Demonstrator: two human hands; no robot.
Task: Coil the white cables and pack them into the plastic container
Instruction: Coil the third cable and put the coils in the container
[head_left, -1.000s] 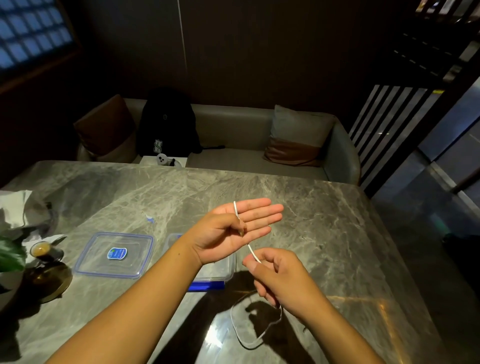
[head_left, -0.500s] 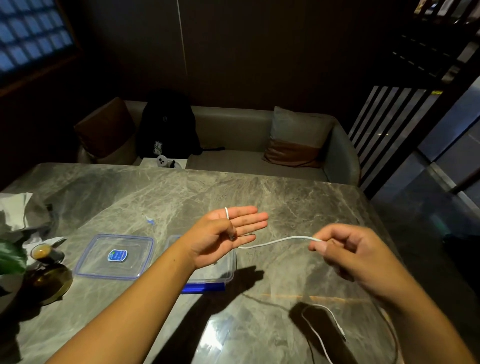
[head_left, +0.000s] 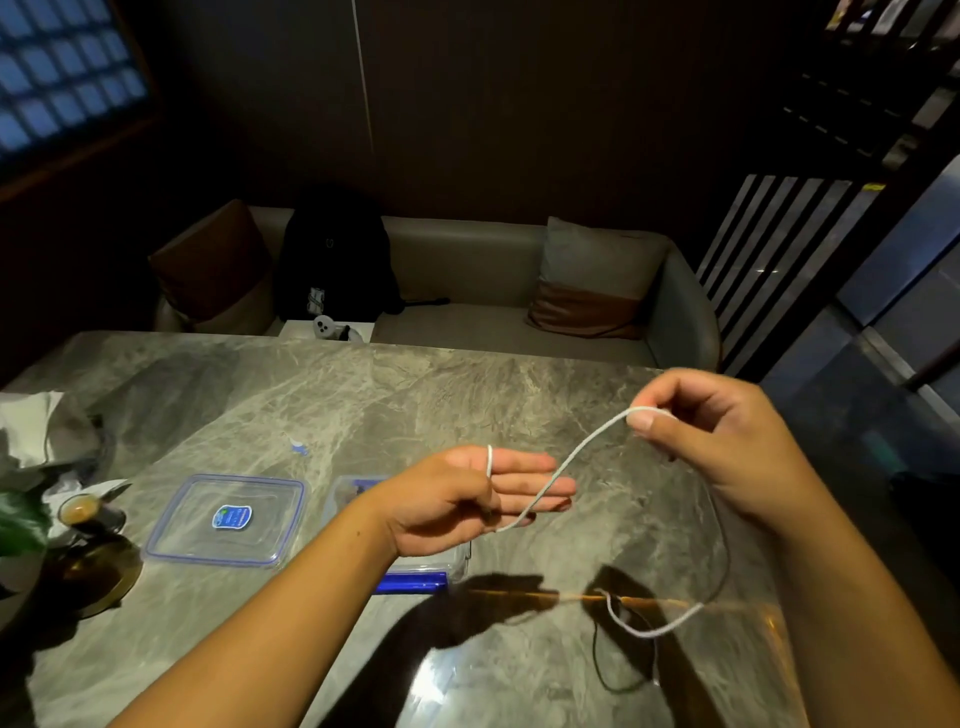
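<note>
A thin white cable (head_left: 573, 456) runs through the air between my two hands. My left hand (head_left: 467, 496) is held out palm up with straight fingers; the cable loops over the index finger and the thumb pins it against the palm. My right hand (head_left: 711, 441), raised to the right, pinches the cable between thumb and forefinger. Below my right hand the rest of the cable hangs down and curls on the table. The clear plastic container (head_left: 457, 564) with a blue clip sits beneath my left wrist, mostly hidden. Its lid (head_left: 226, 519) lies flat to the left.
The grey marble table (head_left: 363, 405) carries a small glass cup (head_left: 83, 512) on a brass saucer, crumpled white paper (head_left: 31, 426) and a plant leaf at the left edge. Behind the table a sofa (head_left: 467, 270) holds cushions and a black backpack (head_left: 332, 260).
My right hand has drawn the cable out from near my left palm, moving right and then upward. The loose tail has slid right across the table. My left hand stayed nearly still.
</note>
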